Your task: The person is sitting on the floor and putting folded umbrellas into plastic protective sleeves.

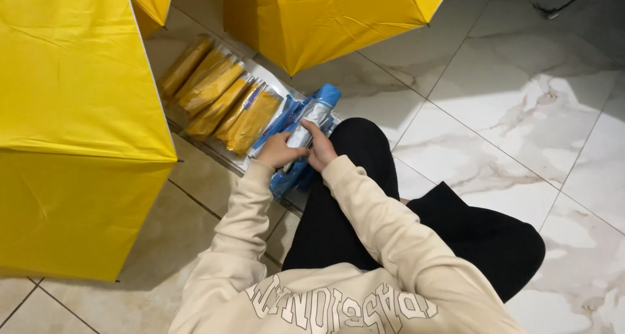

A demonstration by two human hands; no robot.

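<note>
One camera on my head looks steeply down, close over my arms and lap; my hands [299, 150] sit near centre, tiled floor [521, 112] toward two o'clock.

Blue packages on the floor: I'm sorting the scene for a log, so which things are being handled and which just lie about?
In hand:
blue-capped package, held by the left hand and right hand
blue packages beneath it

Lying about:
row of yellow packages
open yellow umbrellas
marble-look tiled floor
</note>
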